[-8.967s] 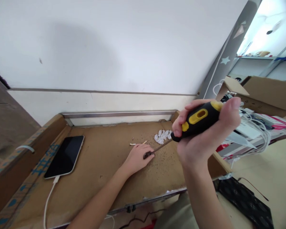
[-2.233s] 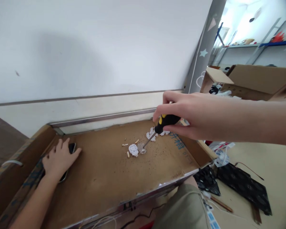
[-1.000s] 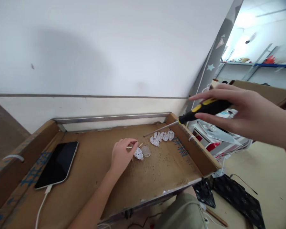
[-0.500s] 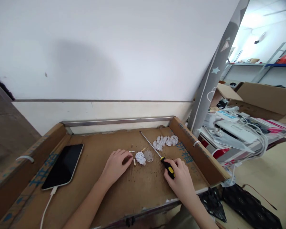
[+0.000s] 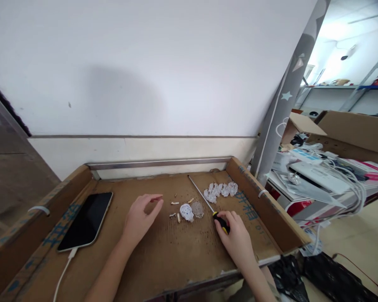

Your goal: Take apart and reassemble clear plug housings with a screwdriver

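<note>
Backed by a white wall at 12 o'clock, with an open cardboard box and looped white cables outside at 3 o'clock. Lined below with a shallow cardboard tray (marked in blue at both sides, and dotted with dark specks).

Set near the middle, with a white round piece just beside a clear round cover. Scattered from 9 round to 1 o'clock of that pair, in small metal strips. Grouped at 2 o'clock, in a row of clear pieces with pins.

Holding nothing in the left hand, at 9 o'clock from the white round piece, thumb and fingertips parted; cannot tell whether it touches cardboard. Closed around the black and yellow handle of a screwdriver with the right hand, at 4 o'clock from the white round piece, shaft pointing to 11 o'clock, well clear of the left fingers. Lying at 9 o'clock, near the tray's left wall, with a phone plugged into a white cable.
</note>
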`<state>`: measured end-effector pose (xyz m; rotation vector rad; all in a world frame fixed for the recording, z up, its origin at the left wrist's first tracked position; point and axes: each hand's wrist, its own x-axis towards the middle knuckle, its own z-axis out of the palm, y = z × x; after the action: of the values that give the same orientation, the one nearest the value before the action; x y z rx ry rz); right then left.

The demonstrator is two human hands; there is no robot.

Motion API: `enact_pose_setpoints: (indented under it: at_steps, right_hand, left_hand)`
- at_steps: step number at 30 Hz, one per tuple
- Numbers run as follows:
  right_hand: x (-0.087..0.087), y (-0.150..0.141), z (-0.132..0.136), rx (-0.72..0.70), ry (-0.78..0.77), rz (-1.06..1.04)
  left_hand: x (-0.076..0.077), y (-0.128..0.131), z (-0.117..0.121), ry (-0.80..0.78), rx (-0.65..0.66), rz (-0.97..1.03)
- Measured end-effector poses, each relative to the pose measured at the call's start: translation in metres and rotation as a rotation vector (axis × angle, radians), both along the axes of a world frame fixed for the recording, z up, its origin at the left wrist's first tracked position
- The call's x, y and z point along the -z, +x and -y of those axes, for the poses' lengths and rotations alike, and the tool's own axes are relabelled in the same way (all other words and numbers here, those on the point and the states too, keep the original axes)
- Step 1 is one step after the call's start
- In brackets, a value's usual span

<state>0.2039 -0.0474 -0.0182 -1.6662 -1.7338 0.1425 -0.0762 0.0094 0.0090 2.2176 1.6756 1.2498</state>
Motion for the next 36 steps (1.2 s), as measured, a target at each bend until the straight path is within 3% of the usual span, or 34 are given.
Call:
enact_pose_setpoints:
  at_steps: [4,7,18,36]
  right_hand:
    - [0.000,0.006,-0.003,-0.014,-0.019,-0.026]
    - [0.001,0.007,-0.003,-0.018,-0.037,-0.041]
    - [0.001,0.008,-0.004,-0.055,-0.086,-0.077]
    - [0.006,0.010,-0.006,-0.033,-0.068,-0.108]
  left_hand:
    - [0.001,0.016,0.011,-0.028,0.201,-0.268]
    - [0.002,0.024,0.015,-0.068,0.275,-0.335]
    - [0.009,0.018,0.009,-0.134,0.191,-0.340]
    - [0.006,0.018,0.009,-0.161,0.092,-0.348]
